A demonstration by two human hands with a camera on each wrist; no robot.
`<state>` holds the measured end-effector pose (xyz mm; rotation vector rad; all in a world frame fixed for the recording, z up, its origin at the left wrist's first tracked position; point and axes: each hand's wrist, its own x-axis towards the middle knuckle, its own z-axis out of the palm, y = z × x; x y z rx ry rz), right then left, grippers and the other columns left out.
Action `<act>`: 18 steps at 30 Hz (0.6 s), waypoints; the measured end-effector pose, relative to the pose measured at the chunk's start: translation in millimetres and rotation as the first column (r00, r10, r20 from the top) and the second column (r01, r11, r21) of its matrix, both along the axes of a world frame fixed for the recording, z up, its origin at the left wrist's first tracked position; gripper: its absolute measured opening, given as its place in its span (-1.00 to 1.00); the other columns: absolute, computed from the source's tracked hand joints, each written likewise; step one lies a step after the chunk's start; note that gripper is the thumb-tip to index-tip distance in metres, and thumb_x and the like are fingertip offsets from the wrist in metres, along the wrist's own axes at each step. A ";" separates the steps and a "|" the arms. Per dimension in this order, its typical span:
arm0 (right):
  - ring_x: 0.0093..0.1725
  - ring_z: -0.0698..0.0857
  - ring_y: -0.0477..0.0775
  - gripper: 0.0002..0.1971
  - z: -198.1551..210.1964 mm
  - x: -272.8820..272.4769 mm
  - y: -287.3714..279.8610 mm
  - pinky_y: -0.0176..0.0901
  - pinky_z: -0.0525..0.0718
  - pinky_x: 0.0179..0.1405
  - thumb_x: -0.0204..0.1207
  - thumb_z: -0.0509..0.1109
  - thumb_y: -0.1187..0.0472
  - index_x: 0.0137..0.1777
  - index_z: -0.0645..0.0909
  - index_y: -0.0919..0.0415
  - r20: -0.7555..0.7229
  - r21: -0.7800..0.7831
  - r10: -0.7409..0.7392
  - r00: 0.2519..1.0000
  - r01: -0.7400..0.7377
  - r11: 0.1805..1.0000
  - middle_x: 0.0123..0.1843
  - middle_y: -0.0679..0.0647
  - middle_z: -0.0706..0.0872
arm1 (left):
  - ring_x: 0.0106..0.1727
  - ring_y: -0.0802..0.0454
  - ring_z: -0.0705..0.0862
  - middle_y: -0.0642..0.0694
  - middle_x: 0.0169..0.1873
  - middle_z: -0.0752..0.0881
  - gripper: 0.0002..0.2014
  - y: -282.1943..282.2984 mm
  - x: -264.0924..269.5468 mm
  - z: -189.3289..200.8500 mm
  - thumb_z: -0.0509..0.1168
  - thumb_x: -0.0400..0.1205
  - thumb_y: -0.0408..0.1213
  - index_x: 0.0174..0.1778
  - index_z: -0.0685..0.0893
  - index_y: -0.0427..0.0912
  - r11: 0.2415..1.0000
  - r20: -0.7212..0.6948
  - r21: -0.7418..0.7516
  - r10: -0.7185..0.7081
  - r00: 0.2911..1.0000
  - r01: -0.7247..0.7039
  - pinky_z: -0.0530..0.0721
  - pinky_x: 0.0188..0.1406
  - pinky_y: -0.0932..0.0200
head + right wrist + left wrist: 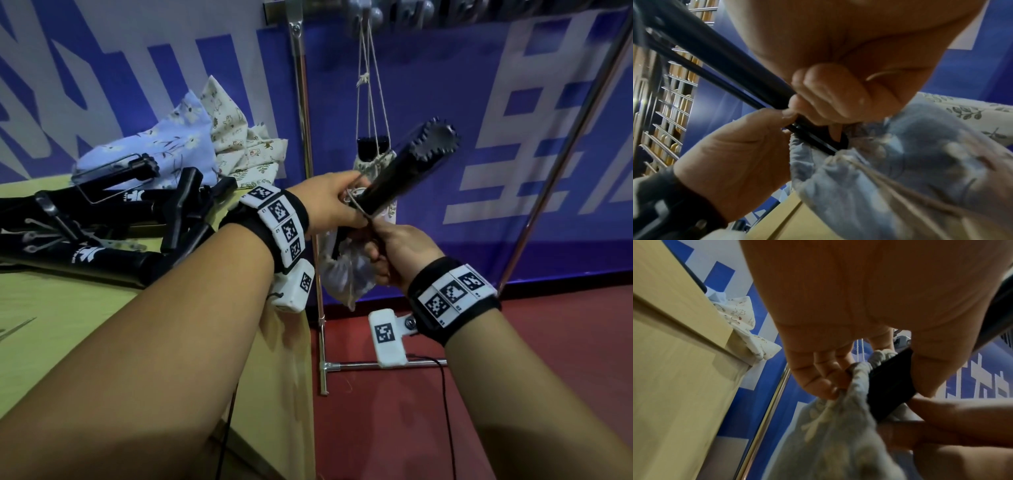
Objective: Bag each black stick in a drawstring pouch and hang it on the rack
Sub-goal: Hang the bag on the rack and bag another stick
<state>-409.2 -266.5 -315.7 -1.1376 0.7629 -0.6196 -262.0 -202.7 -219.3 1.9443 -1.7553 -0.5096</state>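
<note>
Stick point(404, 171) half inside pouch point(346, 274), held mid-air by rack point(301, 137) | pouch mouth pinched by left hand point(329, 202), cord and pouch gripped by right hand point(394, 253) | risk: stick may be snagged on gathered cloth, or slip out if pinch is loosened.

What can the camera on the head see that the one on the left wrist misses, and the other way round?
Only the head view shows the pile of black sticks on the table, the pouch already hanging from the rack by its cords, and the toothed end of the held black stick.

Only the left wrist view shows the left hand from below, its fingers pinching the blue pouch's gathered rim.

Both show the blue pouch around the stick's lower end, the right hand, the spare pouches and the rack's metal post.
</note>
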 end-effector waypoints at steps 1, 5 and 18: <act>-0.63 0.29 -0.04 -0.50 1.2 0.0 1.3 -0.29 0.30 -0.64 0.83 0.26 -0.18 0.16 0.75 0.30 0.002 -0.004 0.007 1.000 -0.007 1.000 -0.47 0.03 0.47 | 0.14 0.09 0.76 0.07 0.07 0.80 -0.65 0.1 -0.7 1.2 0.57 0.51 -0.20 0.17 0.67 0.12 1.000 0.000 -0.015 0.003 1.000 -0.003 0.69 0.23 0.08; -0.58 0.42 0.01 -0.72 4.6 -1.2 5.7 -0.24 0.40 -0.59 0.79 0.41 -0.02 0.08 0.79 0.20 -0.067 -0.102 -0.013 0.998 0.006 0.995 -0.42 0.06 0.53 | 0.03 0.10 0.74 0.08 -0.03 0.77 -0.65 -0.7 -2.5 4.7 0.55 0.44 -0.26 0.07 0.63 0.12 0.994 0.032 -0.099 0.048 0.998 -0.045 0.68 0.02 0.13; -0.40 0.75 0.25 -0.71 -3.8 7.2 18.1 0.04 0.73 -0.33 0.64 0.39 0.06 -0.15 0.74 0.29 -0.449 -0.238 -0.045 0.892 -0.071 0.969 -0.40 0.26 0.78 | -0.14 0.11 0.77 0.05 -0.13 0.81 -0.57 -2.2 -1.3 -2.4 0.73 0.32 -0.27 0.03 0.72 0.00 0.961 -0.125 0.023 0.275 0.953 -0.274 0.62 -0.31 0.27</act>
